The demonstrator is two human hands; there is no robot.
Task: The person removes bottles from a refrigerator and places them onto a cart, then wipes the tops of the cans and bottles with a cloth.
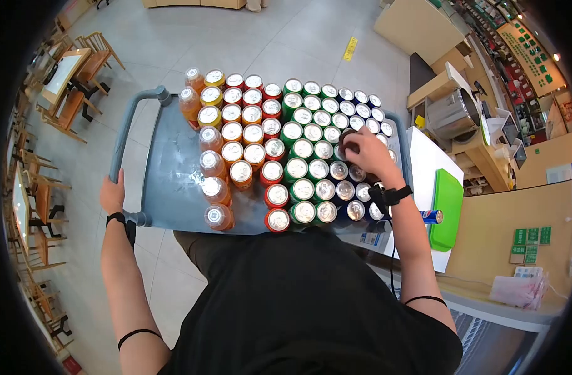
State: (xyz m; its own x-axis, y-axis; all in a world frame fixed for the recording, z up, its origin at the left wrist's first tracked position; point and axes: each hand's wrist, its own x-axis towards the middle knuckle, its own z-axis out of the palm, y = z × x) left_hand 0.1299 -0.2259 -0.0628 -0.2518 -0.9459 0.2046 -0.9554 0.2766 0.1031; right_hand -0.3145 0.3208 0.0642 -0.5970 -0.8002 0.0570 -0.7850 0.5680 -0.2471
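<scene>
A grey-blue cart stands in front of me, its top crowded with upright drink cans. My left hand is wrapped round the cart's handle at the left end. Over the dark blue cans, my right hand is closed, thumb and fingers brought together at a dark rounded thing; I cannot tell what it is. Green cans stand in rows just left of it. Farther left are red cans, orange cans, yellow-topped cans and clear-capped orange bottles.
Right of the cart is a white counter surface with a green board and a blue can lying on its side. A big steel pot stands beyond. Wooden chairs and tables line the left side.
</scene>
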